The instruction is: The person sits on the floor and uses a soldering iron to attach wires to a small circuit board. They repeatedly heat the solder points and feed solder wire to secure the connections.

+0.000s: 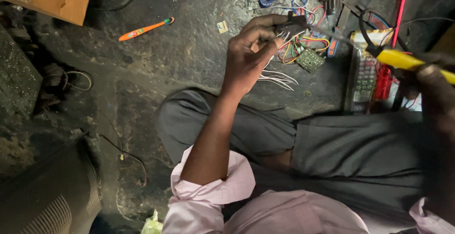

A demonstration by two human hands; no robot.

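Wires pinched in left hand, far centre; soldering iron gripped in right hand, tip near wires. Mid-soldering, seemingly; next needs steady tip contact.

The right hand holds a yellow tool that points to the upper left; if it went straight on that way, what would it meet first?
Probably the bundle of coloured wires held up by the left hand. The right hand aims the yellow-handled tool at it, with the tip close to the wires. Depth is unclear, so it could pass above the small green circuit board.
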